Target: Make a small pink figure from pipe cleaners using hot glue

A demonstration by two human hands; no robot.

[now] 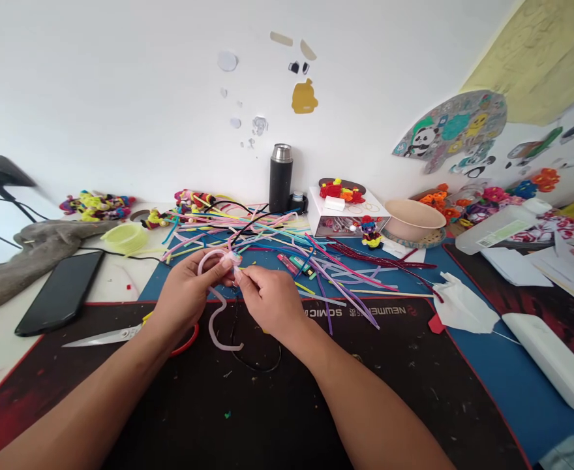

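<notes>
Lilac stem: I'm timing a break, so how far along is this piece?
Probably partway. Done: a bunched part shows between the hands; a colourful figure beyond looks complete. In hand: left hand and right hand both pinch the lilac stem. Seemingly left: its long curled tail, hanging unworked. Loose stems lie behind.

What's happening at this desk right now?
A person is working a pale pink-lilac pipe cleaner with both bare hands: the left hand and right hand meet at a small twisted bunch, while one long end hangs loose in curves over the black mat. Scissors lie beneath the left forearm. Behind the hands is a spread of coloured pipe cleaners, with a black flask standing by the wall.
</notes>
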